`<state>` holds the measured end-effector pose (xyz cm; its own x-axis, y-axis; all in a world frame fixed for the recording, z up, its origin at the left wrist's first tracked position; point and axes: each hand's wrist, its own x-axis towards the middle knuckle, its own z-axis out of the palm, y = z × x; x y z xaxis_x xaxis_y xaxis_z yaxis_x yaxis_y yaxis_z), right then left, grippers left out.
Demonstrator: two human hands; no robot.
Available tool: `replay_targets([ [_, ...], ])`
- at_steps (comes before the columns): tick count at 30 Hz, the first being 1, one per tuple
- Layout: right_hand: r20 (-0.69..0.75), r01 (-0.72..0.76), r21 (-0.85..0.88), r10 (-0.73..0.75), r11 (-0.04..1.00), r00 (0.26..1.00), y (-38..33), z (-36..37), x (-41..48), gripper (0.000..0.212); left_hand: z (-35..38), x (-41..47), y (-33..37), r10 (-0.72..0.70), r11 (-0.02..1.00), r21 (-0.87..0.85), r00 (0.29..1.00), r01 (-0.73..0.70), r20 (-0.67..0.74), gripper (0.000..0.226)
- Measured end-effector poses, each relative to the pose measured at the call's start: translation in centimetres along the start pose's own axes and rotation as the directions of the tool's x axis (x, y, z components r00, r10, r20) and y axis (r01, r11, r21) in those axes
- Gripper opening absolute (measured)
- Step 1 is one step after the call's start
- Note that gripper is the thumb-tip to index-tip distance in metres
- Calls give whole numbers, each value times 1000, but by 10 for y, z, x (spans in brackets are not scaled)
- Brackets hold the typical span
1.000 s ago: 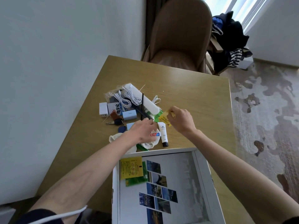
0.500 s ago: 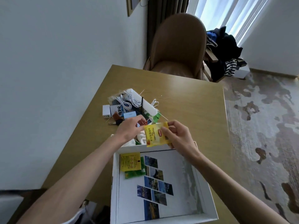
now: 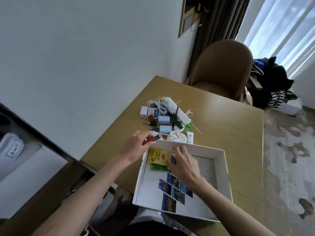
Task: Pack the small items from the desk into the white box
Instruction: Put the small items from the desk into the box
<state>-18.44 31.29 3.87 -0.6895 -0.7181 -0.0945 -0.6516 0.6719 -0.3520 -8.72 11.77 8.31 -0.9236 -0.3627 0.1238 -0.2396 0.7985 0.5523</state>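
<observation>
We are only starting to fill the white box [image 3: 221, 169]: two yellow packets [image 3: 158, 155] and a green packet [image 3: 157, 167] are lying in its far left corner. Our right hand [image 3: 183, 163] is resting flat inside on the packets, fingers spread, gripping nothing. Our left hand [image 3: 136, 144] is pinching a small red and white sachet [image 3: 151, 138] just over the box's far rim. Most items (chargers, cables, a comb, a tube) are waiting in the pile [image 3: 167, 116] on the desk [image 3: 221, 126] beyond.
</observation>
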Motion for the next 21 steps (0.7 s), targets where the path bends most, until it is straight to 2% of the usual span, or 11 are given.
replay_targets([
  [2,58,186,-104,-181,977,982,-4,5,1,61,-2,-11,-2,19,1000,25,1000,-19,3,27],
  [4,173,312,-144,-287,939,942,-10,11,6,65,-2,-21,-3,43,998,51,999,-43,8,28],
  [7,186,337,-107,-314,936,931,-16,16,18,58,-4,-36,2,106,991,73,994,-108,33,26],
  [10,159,336,-14,-330,942,931,-17,18,24,56,-1,-50,12,257,958,114,964,-263,64,20],
  [12,152,403,74,-410,912,899,-9,15,23,58,4,-54,19,329,918,192,936,-348,127,21],
  [14,146,454,121,-468,883,872,7,7,21,51,10,-54,24,353,861,298,906,-413,236,20],
  [16,138,414,133,-430,901,892,24,-6,19,49,16,-53,31,358,770,415,866,-485,348,18],
  [18,121,345,140,-362,928,924,37,-19,15,43,24,-50,41,313,661,522,830,-539,461,18],
  [21,53,334,164,-346,928,937,41,-35,11,24,38,-44,53,200,530,619,795,-579,573,17],
])
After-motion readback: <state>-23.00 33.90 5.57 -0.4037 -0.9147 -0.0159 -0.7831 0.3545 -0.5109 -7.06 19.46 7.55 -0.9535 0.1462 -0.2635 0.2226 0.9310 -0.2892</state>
